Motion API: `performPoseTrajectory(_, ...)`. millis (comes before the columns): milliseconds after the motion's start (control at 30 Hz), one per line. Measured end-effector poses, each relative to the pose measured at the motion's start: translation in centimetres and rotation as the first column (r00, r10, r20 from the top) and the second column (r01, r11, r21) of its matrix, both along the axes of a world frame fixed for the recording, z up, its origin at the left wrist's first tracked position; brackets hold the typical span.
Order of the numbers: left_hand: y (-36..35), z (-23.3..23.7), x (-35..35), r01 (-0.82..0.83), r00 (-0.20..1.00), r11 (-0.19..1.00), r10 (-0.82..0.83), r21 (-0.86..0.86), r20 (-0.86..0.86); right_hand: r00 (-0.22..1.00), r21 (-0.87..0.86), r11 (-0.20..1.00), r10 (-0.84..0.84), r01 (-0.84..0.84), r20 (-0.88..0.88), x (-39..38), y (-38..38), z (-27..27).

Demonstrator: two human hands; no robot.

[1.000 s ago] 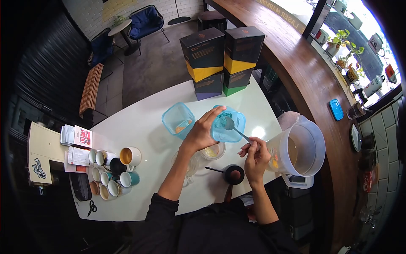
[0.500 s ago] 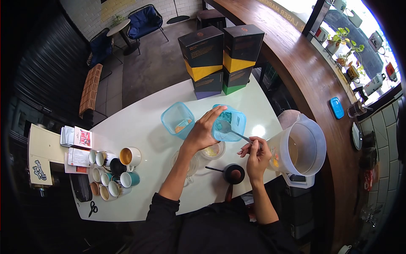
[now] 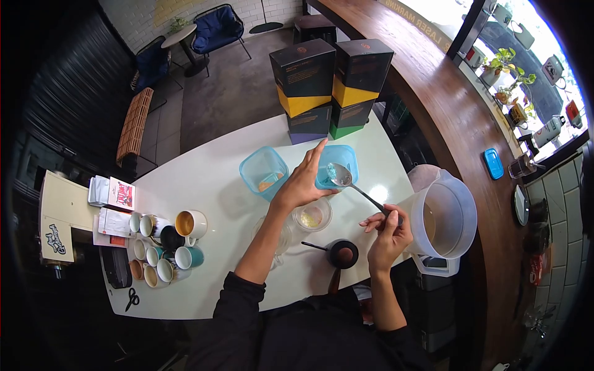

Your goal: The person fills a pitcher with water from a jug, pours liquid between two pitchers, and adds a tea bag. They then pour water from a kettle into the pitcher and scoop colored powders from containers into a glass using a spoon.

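Observation:
My left hand (image 3: 300, 185) grips the near-left side of a translucent blue plastic tub (image 3: 350, 159), fingers along one wall and thumb at the near side. My right hand (image 3: 388, 234) holds a metal spoon (image 3: 365, 195) by its handle. The spoon's bowl is over the tub, with some teal crumbly stuff at its tip. A second blue tub (image 3: 250, 162) stands to the left, with a little orange-brown matter at its bottom. Just below the held tub is a small clear cup (image 3: 311, 224) with pale yellow bits inside.
A large translucent pitcher (image 3: 450, 213) stands right of my right hand. A small dark pot (image 3: 342, 254) and a clear glass jug (image 3: 279, 238), partly behind my forearm, are nearer me. Several mugs (image 3: 190, 224) crowd the left; stacked black boxes (image 3: 303, 71) stand at the back.
My right hand has moved right and slightly down, drawing the spoon back with teal stuff on it. The held tub's tilt has changed, so less of its contents shows.

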State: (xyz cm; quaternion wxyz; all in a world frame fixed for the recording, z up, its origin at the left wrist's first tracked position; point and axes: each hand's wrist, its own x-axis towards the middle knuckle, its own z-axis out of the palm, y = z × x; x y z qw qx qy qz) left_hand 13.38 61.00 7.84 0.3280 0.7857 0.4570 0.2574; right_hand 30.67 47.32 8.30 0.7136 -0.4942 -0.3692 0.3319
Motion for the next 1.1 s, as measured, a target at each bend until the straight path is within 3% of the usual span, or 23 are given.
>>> performPoseTrajectory(300,-0.7,-0.5,-0.6,-0.059,0.997,0.998,0.061,0.036,-0.053,0.999,0.102,0.995,0.006,-0.001,-0.044,0.3,-0.7,3.1)
performPoseTrajectory(400,-4.5,1.7,-2.8,-0.103,0.987,0.991,0.09,-0.086,-0.135,0.997,0.112,0.993,0.045,-0.038,-0.059,0.6,-1.6,3.8)
performPoseTrajectory(467,-8.1,2.7,-6.4,0.039,0.995,0.997,-0.032,-0.074,0.097,0.993,0.118,0.989,0.1,-0.092,-0.068,0.6,-2.1,4.2)
performPoseTrajectory(500,-9.7,3.2,-8.2,0.02,0.995,0.997,-0.012,-0.081,0.095,0.989,0.1,0.988,0.129,-0.121,-0.077,0.5,-2.4,4.3)
performPoseTrajectory(567,-12.7,3.8,-11.7,0.139,0.877,0.91,0.07,-0.39,0.475,0.978,0.069,0.982,0.185,-0.178,-0.098,0.1,-2.7,4.0)
performPoseTrajectory(600,-13.9,3.1,-12.9,0.107,0.878,0.91,0.103,-0.401,0.467,0.964,0.049,0.965,0.26,-0.257,-0.062,0.1,-2.7,3.7)
performPoseTrajectory(667,-15.9,0.0,-15.0,-0.162,0.811,0.915,0.337,-0.369,0.479,0.931,0.023,0.932,0.364,-0.363,-0.038,-0.8,-2.7,3.1)
performPoseTrajectory(733,-17.6,-2.5,-16.2,-0.259,0.825,0.905,0.388,-0.337,0.411,0.891,-0.031,0.891,0.453,-0.454,-0.031,-1.9,-2.6,2.5)
performPoseTrajectory(900,-19.2,-5.3,-15.3,-0.334,0.889,0.892,0.405,-0.304,0.215,0.829,-0.122,0.835,0.549,-0.537,0.107,-3.3,-2.7,2.0)
performPoseTrajectory(933,-19.0,-5.4,-14.8,-0.335,0.911,0.9,0.385,-0.278,0.149,0.793,-0.179,0.821,0.57,-0.542,0.214,-3.5,-2.8,2.0)
performPoseTrajectory(1000,-18.5,-6.4,-13.9,-0.32,0.916,0.91,0.368,-0.264,0.161,0.708,-0.271,0.776,0.63,-0.569,0.32,-4.0,-3.0,2.0)
performPoseTrajectory(1100,-17.4,-6.4,-12.6,-0.344,0.919,0.899,0.382,-0.272,0.099,0.476,-0.173,0.715,0.606,-0.678,0.637,-5.0,-3.4,0.9)
